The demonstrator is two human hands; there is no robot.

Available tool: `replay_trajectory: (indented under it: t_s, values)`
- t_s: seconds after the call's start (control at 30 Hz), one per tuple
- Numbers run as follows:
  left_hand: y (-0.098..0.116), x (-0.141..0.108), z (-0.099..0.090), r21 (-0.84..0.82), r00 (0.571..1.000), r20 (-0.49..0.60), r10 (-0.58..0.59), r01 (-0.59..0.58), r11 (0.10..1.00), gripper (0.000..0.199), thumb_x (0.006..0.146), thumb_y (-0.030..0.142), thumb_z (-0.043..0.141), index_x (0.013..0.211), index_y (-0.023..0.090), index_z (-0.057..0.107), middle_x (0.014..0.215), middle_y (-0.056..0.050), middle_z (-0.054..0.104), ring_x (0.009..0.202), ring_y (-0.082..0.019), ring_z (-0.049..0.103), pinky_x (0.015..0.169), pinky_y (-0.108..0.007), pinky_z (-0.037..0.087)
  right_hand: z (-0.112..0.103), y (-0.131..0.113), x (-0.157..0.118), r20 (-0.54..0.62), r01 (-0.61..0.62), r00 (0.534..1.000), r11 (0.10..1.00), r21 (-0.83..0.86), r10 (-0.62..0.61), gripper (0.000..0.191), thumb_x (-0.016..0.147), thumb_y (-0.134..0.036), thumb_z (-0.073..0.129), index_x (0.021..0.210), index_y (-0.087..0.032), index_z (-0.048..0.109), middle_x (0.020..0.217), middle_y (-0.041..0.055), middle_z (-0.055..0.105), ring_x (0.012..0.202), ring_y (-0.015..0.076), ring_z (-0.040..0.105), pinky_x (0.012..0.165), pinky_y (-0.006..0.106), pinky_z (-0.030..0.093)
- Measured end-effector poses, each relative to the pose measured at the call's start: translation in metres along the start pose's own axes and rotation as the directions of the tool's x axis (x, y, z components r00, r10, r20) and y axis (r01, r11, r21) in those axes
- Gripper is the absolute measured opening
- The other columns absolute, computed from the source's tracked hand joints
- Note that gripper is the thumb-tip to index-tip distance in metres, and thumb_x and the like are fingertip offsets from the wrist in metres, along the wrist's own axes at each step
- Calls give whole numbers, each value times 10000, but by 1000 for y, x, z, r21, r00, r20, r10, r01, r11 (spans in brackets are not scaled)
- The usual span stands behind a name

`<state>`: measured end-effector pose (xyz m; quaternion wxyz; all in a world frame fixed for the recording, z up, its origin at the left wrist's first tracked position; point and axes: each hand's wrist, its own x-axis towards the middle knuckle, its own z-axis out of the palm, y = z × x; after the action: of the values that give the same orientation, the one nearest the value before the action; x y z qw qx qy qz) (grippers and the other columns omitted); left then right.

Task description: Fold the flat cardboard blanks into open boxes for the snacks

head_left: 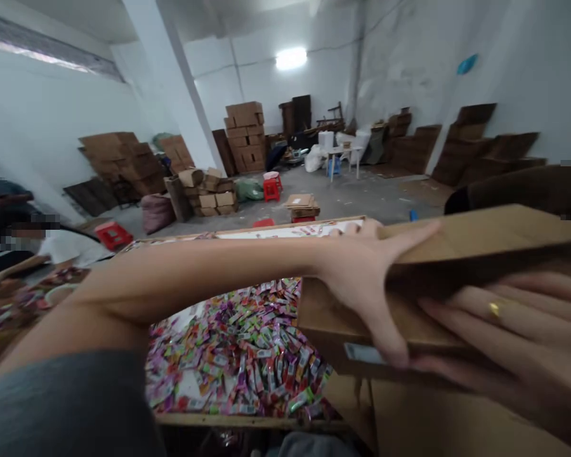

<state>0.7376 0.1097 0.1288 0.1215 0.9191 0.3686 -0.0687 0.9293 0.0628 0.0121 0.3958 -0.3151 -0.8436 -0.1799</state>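
Note:
A brown cardboard box (495, 231) lies tilted on its side at the right, its dark opening facing me. My left hand (356, 279) reaches across from the left and grips the box's far end, with the thumb on the lower edge and the fingers spread over the top. My right hand (514, 324), blurred and wearing a gold ring, has its fingers inside the opening and its thumb below the lower edge, holding that side. Many small colourful wrapped packets (247, 349) are heaped beside the box on a wood-rimmed table (247, 421).
Under the held box is another cardboard box (438, 412). A person in white (78, 247) works at the left. Beyond the table are red stools (271, 188), flat cardboard (301, 202), stacked cartons (245, 136) and a white table (345, 151).

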Motion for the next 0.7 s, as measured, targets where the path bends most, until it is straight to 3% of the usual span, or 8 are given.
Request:
replay_trajectory:
  t_s: [0.13,0.23,0.3,0.37,0.43,0.5,0.6,0.7]
  values:
    - [-64,-90,15,-63,891,-350,-289,286,956,1345,355,465,810,1485,244,114,1427,-136,291,1285,-432,275,1072,-593,208,38,-17,75,-175,334,930,942,39,-322,271,833,-327,621,1089,-243,592,990,58,643,1005,254,592,864,426,504]
    - [-103,-182,62,-425,612,-475,-633,470,773,1320,346,416,825,1476,191,182,1465,-143,292,1303,-435,270,1095,-576,188,74,-27,90,-249,356,920,913,201,-304,314,823,-287,639,1123,-216,577,1103,83,605,1129,257,534,956,452,462]
    - [-115,-244,116,-829,364,-347,-864,313,464,1209,432,377,787,1473,230,191,1463,-108,351,1279,-399,362,1058,-527,310,98,-29,87,-193,299,950,892,338,-245,288,842,-298,612,1117,-216,588,1091,84,601,1096,238,552,947,428,469]
    - [-120,-296,183,-999,50,-12,-999,34,14,1173,400,325,781,1443,336,245,1319,-59,533,1110,-379,542,896,-498,471,125,-30,81,-32,146,989,881,450,-147,268,872,-337,553,1110,-225,607,1083,85,603,1059,227,572,921,403,481]
    - [-122,-332,255,-950,-105,271,-957,-191,-248,1078,426,307,769,1393,404,302,1108,-15,656,910,-334,639,738,-452,531,156,-31,79,167,-37,984,860,508,-56,287,888,-383,499,1096,-233,627,1079,87,606,1029,225,587,895,390,489]
    - [-126,-347,321,-886,-254,421,-871,-322,-334,1016,384,239,759,1327,333,391,791,12,683,695,-276,653,607,-363,530,190,-33,82,313,-150,949,833,533,-29,313,883,-404,485,1092,-223,632,1080,96,603,1022,228,588,896,398,485]
    - [-142,-339,388,-841,-272,490,-828,-398,-367,854,429,255,755,1216,306,428,716,22,671,634,-257,648,571,-340,517,241,-42,90,487,-239,872,822,517,-53,338,866,-388,501,1107,-184,622,1089,113,593,1030,232,582,911,407,468]
    - [-181,-316,414,-828,-239,486,-840,-435,-355,713,478,271,726,1142,275,466,680,32,651,633,-241,649,616,-340,521,288,-55,96,649,-339,761,834,435,-29,344,839,-354,534,1110,-162,621,1110,123,585,1034,239,580,918,405,454]
